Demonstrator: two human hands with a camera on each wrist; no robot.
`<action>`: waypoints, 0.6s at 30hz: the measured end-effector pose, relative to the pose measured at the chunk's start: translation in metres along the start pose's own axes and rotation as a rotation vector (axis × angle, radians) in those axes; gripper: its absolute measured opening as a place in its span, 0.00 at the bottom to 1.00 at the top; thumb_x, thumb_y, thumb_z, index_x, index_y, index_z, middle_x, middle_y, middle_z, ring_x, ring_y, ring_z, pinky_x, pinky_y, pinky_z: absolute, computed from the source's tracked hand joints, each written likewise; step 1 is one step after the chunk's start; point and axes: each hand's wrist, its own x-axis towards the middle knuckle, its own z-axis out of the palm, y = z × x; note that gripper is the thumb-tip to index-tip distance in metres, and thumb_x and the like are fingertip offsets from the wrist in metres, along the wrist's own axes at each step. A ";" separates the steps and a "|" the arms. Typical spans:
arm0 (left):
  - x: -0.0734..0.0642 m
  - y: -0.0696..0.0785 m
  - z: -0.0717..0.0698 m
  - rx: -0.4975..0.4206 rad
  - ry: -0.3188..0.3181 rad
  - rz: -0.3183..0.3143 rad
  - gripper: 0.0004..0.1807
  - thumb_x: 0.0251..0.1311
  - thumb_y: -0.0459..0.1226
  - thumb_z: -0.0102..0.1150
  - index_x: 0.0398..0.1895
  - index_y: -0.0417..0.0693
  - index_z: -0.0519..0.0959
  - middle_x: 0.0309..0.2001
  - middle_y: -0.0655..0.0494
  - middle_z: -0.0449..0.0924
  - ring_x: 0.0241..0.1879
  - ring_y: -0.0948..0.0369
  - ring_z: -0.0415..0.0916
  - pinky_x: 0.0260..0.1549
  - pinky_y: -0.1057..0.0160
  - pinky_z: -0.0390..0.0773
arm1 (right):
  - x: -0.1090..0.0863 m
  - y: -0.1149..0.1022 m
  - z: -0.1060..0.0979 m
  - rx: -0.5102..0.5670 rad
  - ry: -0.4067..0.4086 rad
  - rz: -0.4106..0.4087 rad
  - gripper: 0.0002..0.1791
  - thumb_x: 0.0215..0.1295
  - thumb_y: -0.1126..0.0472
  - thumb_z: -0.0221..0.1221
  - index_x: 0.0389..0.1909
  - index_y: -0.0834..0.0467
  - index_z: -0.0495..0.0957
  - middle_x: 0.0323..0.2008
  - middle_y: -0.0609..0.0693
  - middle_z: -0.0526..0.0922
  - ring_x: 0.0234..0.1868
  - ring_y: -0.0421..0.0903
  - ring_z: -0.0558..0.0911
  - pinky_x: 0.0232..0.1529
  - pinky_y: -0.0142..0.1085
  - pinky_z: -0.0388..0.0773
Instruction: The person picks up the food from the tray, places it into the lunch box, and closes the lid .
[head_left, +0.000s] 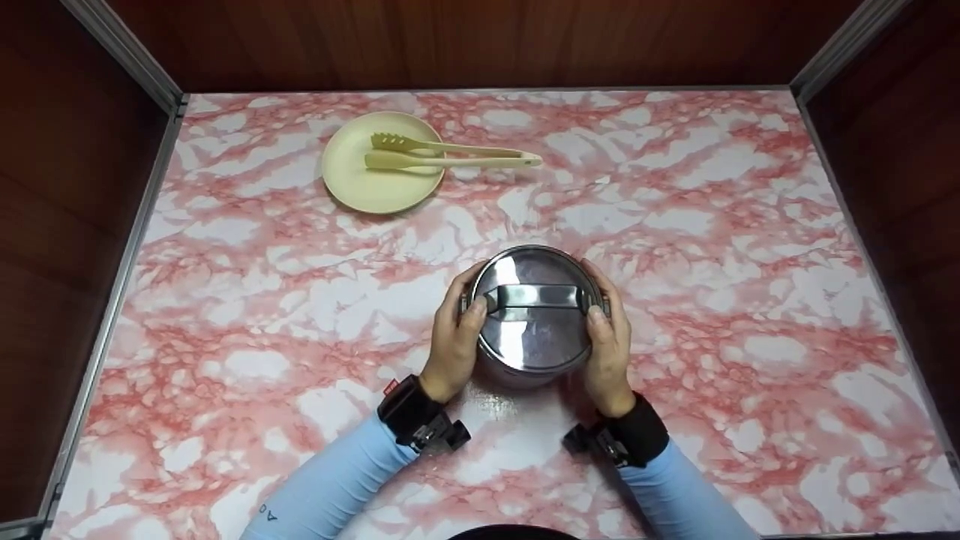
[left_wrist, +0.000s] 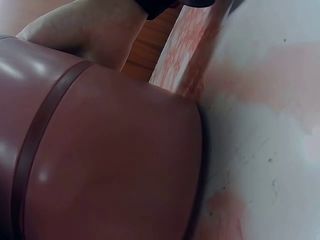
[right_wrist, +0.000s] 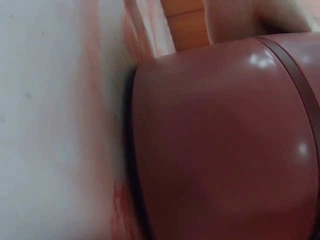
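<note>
A round, shiny canister (head_left: 517, 379) stands on the table near the person, its see-through-looking lid (head_left: 536, 337) on top. A flat metal handle (head_left: 538, 296) crosses the lid. My left hand (head_left: 454, 334) grips the canister's left side, thumb at the lid's rim. On the opposite side my right hand (head_left: 611, 345) grips it likewise, thumb also at the rim. Close up, the glossy reddish wall (left_wrist: 110, 155) with one raised band fills the left wrist view. The same wall (right_wrist: 225, 145) fills the right wrist view, its base at the tabletop. The contents cannot be made out.
Farther back on the left is a pale yellow plate (head_left: 360, 187). A slotted utensil (head_left: 394, 142) and a flat spatula (head_left: 390, 160) lie across it, handles reaching past its right edge. The red-and-white marbled table (head_left: 712, 300) is bordered by dark wooden panels (head_left: 487, 45).
</note>
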 end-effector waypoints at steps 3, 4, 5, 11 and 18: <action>-0.001 0.001 0.000 0.001 -0.034 -0.028 0.32 0.69 0.44 0.41 0.71 0.35 0.61 0.68 0.42 0.65 0.64 0.52 0.67 0.63 0.52 0.69 | -0.001 -0.001 0.001 0.002 0.009 -0.005 0.29 0.70 0.62 0.40 0.68 0.73 0.60 0.66 0.66 0.68 0.68 0.60 0.65 0.70 0.47 0.59; -0.001 0.001 -0.001 0.001 -0.049 -0.038 0.32 0.69 0.45 0.41 0.71 0.36 0.60 0.68 0.41 0.65 0.64 0.52 0.67 0.63 0.52 0.68 | -0.001 -0.001 0.001 0.003 0.015 -0.008 0.29 0.70 0.62 0.40 0.68 0.73 0.61 0.66 0.67 0.68 0.68 0.60 0.66 0.70 0.47 0.60; -0.001 0.002 -0.001 0.000 -0.064 -0.048 0.32 0.69 0.45 0.41 0.72 0.36 0.59 0.68 0.41 0.64 0.64 0.52 0.67 0.63 0.52 0.68 | -0.001 -0.001 0.001 0.003 0.019 -0.011 0.29 0.70 0.62 0.40 0.68 0.73 0.61 0.65 0.67 0.68 0.68 0.61 0.66 0.70 0.47 0.60; -0.002 -0.002 -0.005 -0.001 -0.080 -0.079 0.32 0.69 0.45 0.40 0.72 0.39 0.59 0.68 0.41 0.64 0.65 0.51 0.66 0.63 0.52 0.69 | -0.002 0.003 -0.001 0.005 -0.005 -0.006 0.29 0.70 0.61 0.40 0.68 0.73 0.61 0.65 0.67 0.68 0.67 0.61 0.67 0.69 0.48 0.61; -0.005 -0.006 -0.012 -0.005 -0.082 -0.117 0.33 0.68 0.46 0.43 0.73 0.39 0.59 0.67 0.41 0.65 0.63 0.50 0.69 0.61 0.52 0.71 | -0.006 0.007 -0.010 -0.007 -0.082 0.055 0.28 0.73 0.63 0.41 0.70 0.72 0.59 0.68 0.67 0.66 0.69 0.59 0.65 0.70 0.47 0.60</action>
